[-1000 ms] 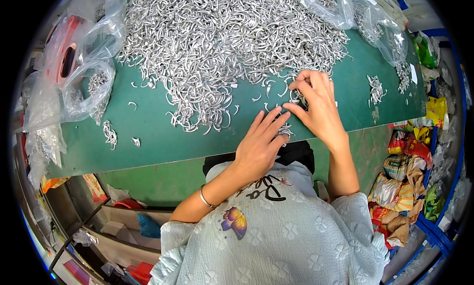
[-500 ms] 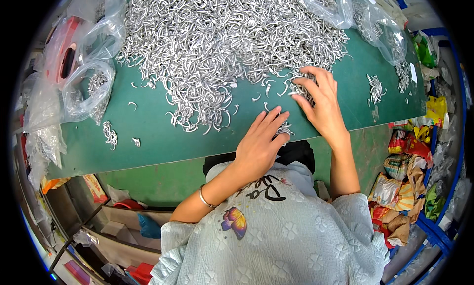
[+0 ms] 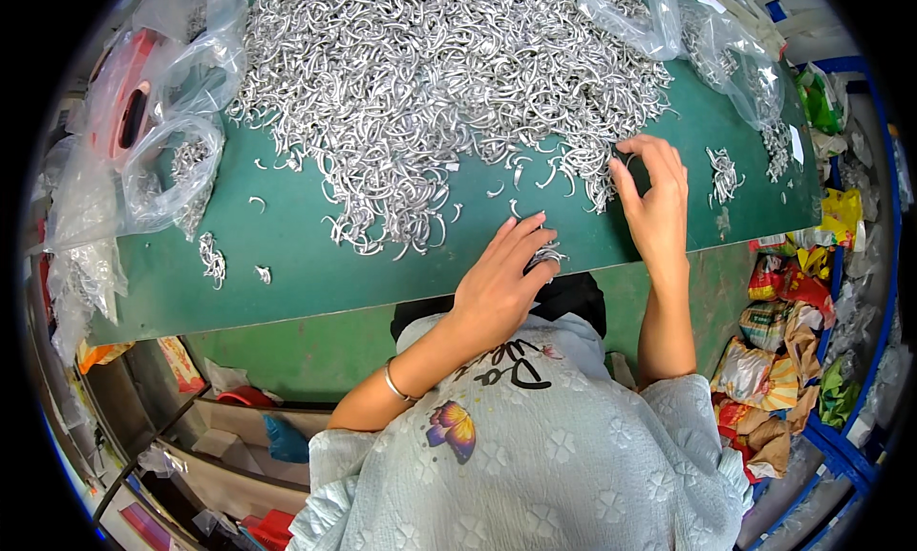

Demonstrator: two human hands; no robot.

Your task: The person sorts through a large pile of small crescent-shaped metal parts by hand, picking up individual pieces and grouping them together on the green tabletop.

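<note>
A large heap of small curved silver metal pieces covers the far and middle part of the green table. At the near edge, my left hand rests with its fingers stretched out and slightly spread. A few of the same metal pieces show beside its thumb and under its fingers; the rest there is hidden. Farther right, my right hand is at the right flank of the heap. Its thumb and bent forefinger have a gap between them, their tips close to the pieces, and I see nothing held.
Clear plastic bags with metal pieces lie at the left and far right. A red object stands at the left edge. Small loose piles lie at left and right. Colourful packages fill a blue rack beside the table.
My right hand has moved right from the small cluster at the heap's near-right corner, uncovering those pieces. My left hand has stayed nearly in place.
</note>
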